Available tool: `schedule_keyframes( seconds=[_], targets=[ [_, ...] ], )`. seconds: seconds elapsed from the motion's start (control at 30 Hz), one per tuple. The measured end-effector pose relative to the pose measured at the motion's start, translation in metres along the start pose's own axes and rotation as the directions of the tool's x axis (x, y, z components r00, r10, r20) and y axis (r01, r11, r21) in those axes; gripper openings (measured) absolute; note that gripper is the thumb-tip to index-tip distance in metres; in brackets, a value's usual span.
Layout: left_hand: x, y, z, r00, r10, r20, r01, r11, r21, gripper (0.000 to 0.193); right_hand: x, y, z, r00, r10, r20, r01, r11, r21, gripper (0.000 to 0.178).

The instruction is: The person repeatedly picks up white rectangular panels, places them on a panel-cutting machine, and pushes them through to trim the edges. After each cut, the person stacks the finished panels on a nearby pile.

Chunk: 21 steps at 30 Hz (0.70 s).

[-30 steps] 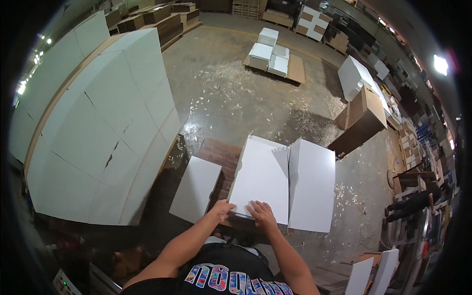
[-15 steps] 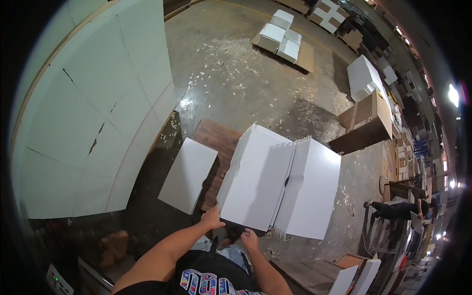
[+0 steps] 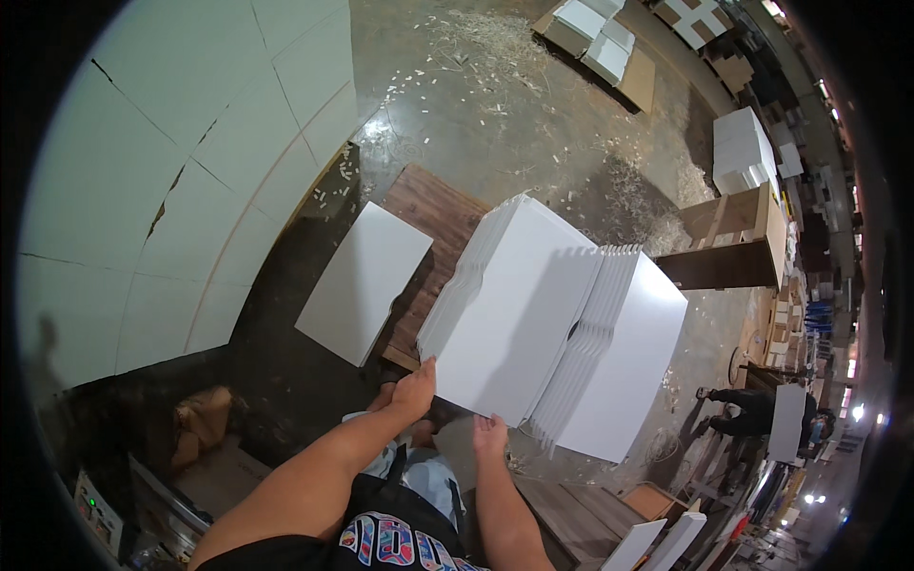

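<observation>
A stack of white panels point(image 3: 514, 295) stands in front of me, its layers stepped along the left side. My left hand point(image 3: 416, 388) grips the near left corner of the top white panel, its fingers closed at the edge. Further right, my right hand point(image 3: 489, 436) holds the near edge of that same panel, fingertips on the border and part of the hand hidden. A second stack of white panels point(image 3: 628, 357) lies against the right side of the first, its layers also stepped. Left of both, a single white panel point(image 3: 365, 283) lies apart.
A brown wood-grain board point(image 3: 433, 214) lies beneath the panels. A large pale green sheeted surface point(image 3: 190, 181) rises at left. Cartons point(image 3: 733, 233) and grey-brown boards point(image 3: 581, 509) stand at right. Wood scraps litter the floor point(image 3: 533, 105). A person point(image 3: 762, 414) holds a pale board far right.
My view has shifted. My right hand has come from just short of the near edge onto the panel, and its fingers now meet the border. The left hand stays at the corner.
</observation>
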<state>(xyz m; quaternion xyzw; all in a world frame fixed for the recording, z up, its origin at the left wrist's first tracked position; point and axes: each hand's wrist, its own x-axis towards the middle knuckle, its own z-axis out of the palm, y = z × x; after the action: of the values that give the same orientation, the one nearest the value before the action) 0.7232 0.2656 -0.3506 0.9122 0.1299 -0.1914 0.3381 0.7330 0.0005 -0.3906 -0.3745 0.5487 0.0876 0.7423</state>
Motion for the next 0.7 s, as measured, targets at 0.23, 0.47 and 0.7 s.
schedule_keyframes(
  seconds=[0.23, 0.47, 0.7],
  targets=[
    [0.007, 0.0, -0.006, 1.0, 0.012, -0.012, -0.011, 0.998, 0.061, 0.068, 0.001, -0.009, 0.002, 0.994, 0.037, 0.107, -0.036, 0.999, -0.007, 0.03],
    [0.018, -0.006, -0.001, 0.996, 0.07, -0.056, -0.064, 0.992, 0.107, 0.067, 0.003, -0.02, 0.014, 0.993, 0.028, 0.112, -0.027, 1.0, -0.009, 0.028],
    [0.03, -0.004, -0.01, 0.999, 0.031, 0.009, -0.032, 0.993, 0.117, 0.065, -0.001, -0.032, 0.03, 0.993, 0.06, 0.105, -0.056, 0.998, -0.043, 0.028]
  ],
)
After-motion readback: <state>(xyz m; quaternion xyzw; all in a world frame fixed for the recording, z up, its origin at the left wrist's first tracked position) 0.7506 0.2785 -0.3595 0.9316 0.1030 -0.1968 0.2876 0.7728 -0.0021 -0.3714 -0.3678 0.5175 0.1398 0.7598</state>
